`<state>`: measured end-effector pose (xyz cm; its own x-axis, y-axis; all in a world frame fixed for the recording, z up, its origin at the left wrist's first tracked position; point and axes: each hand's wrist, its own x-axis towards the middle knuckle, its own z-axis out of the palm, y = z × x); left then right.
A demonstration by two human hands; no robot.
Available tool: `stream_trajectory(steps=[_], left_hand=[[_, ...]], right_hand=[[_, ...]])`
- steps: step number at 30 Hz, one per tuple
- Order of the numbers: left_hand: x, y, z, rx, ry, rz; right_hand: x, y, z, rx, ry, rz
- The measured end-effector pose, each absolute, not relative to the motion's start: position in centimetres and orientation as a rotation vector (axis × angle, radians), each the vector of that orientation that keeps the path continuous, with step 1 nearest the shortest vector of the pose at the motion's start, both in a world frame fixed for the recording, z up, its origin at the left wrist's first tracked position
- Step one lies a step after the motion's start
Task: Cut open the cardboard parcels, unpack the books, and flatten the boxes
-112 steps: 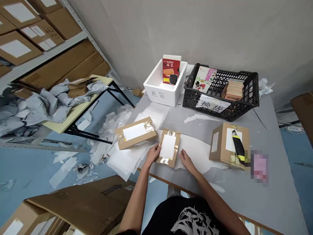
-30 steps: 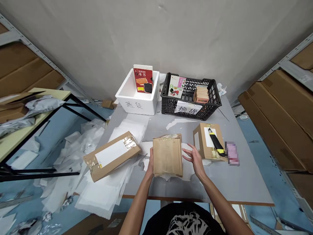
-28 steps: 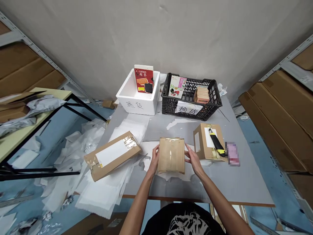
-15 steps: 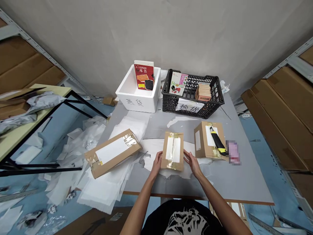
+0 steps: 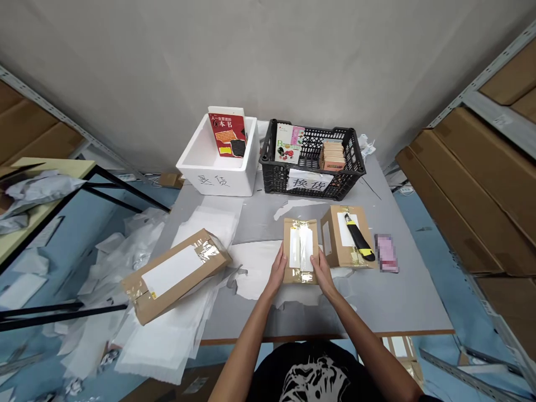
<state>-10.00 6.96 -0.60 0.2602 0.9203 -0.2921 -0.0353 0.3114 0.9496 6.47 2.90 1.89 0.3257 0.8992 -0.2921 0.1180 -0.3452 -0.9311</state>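
A small taped cardboard box [image 5: 298, 272] with a white label sits between my hands at the middle of the table. Against its left side my left hand [image 5: 277, 271] is closed. My right hand [image 5: 322, 272] grips the opposite side, its thumb over the front edge. Just right of it stands another cardboard box [image 5: 330, 237], and on top lies a black and yellow utility knife [image 5: 358, 237]. Farther left, a longer taped cardboard box [image 5: 167, 301] rests at a slant on white sheets [image 5: 163, 352]. Whether the held box touches the table is unclear.
Behind stand a white foam box [image 5: 247, 181] with a red book [image 5: 228, 134] and a black plastic crate [image 5: 272, 176] holding books. A blurred pink item [image 5: 387, 252] lies at the right. Shelves of cartons [image 5: 460, 206] flank the table [image 5: 402, 301]; packing scraps litter the floor.
My hands have closed in on the small box, the right one now wrapping its side. The box has shifted slightly nearer the box with the knife. The view has turned a little right.
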Motion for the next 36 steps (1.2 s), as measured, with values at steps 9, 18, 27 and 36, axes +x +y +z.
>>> stream_trajectory(steps=[9, 18, 27, 36], left_hand=[[-6.2, 8.0, -2.1, 1.038, 1.194, 0.794], [-2.6, 10.0, -1.2, 1.101, 1.193, 0.857], [-1.4, 9.5, -0.1, 1.097, 1.388, 0.946], [-27.5, 6.3, 9.2, 1.137, 2.466, 1.288]], right_hand=[[7.6, 4.0, -0.1, -2.027, -0.986, 0.937], [8.6, 5.2, 1.3, -2.005, -1.456, 0.592], [10.2, 5.3, 1.6, -1.853, -1.59, 0.536], [-2.0, 4.5, 1.9, -1.474, -1.618, 1.07]])
